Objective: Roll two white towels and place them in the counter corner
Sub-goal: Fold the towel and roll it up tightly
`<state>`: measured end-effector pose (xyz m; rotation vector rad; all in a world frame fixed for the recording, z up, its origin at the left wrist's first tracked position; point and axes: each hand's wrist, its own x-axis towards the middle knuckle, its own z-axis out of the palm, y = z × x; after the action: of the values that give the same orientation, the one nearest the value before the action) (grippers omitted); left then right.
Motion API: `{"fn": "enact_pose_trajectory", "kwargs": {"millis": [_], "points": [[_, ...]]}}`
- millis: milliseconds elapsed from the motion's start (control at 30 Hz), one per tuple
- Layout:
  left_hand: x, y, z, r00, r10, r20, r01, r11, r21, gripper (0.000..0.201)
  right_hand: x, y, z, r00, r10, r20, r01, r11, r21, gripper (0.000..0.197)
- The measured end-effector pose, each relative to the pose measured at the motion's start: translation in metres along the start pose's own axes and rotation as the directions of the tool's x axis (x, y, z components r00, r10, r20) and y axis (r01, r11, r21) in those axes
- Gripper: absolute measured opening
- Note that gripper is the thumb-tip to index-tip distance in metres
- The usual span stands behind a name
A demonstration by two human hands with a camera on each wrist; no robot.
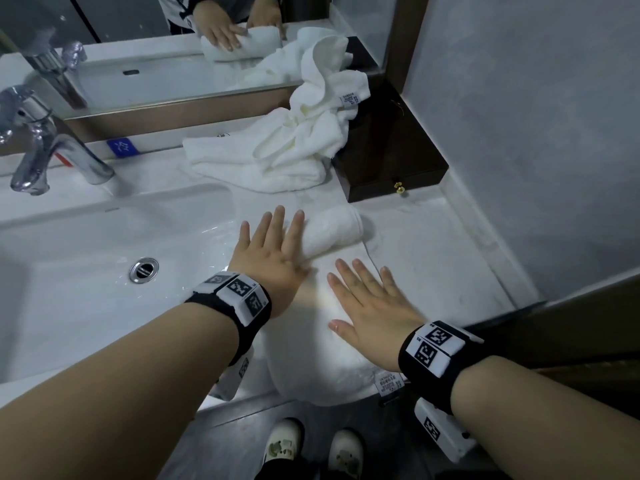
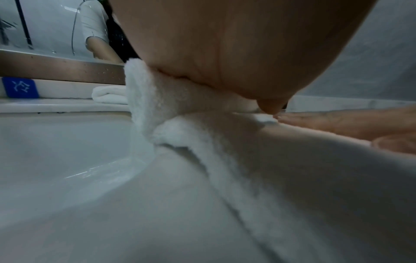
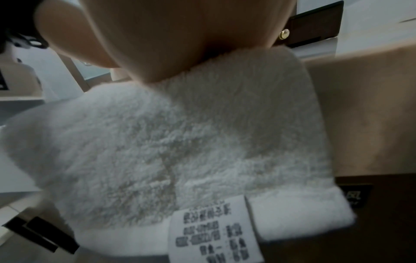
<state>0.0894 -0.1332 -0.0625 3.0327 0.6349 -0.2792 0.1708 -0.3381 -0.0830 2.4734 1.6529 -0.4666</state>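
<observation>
The white towel (image 1: pixel 322 327) lies flat on the desk (image 1: pixel 433 258) just right of the sink (image 1: pixel 104 254), its far end wound into a short roll (image 1: pixel 332 230) and its tagged near end drooping over the desk's front edge. Only the left hand (image 1: pixel 273 254) presses that roll, fingers straight and released, while the right hand (image 1: pixel 370 306) rests flat on the unrolled stretch, also released. Pushed from one side, the roll could skew into a cone or loosen toward the sink. A second, crumpled towel (image 1: pixel 294 140) waits beyond the sink's far right corner.
</observation>
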Motion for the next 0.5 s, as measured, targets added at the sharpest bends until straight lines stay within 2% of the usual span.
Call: {"fn": "enact_pose_trajectory", "kwargs": {"millis": [233, 500], "points": [[-0.02, 0.01, 0.004, 0.996, 0.075, 0.048, -0.077, 0.996, 0.047, 0.089, -0.001, -0.002, -0.003, 1.0, 0.012, -0.019, -0.012, 1.0, 0.005, 0.074], [-0.029, 0.013, -0.001, 0.985, 0.094, 0.145, -0.104, 0.993, 0.063, 0.094, 0.0, -0.001, -0.003, 0.999, 0.025, -0.031, -0.024, 0.999, 0.035, 0.076]]}}
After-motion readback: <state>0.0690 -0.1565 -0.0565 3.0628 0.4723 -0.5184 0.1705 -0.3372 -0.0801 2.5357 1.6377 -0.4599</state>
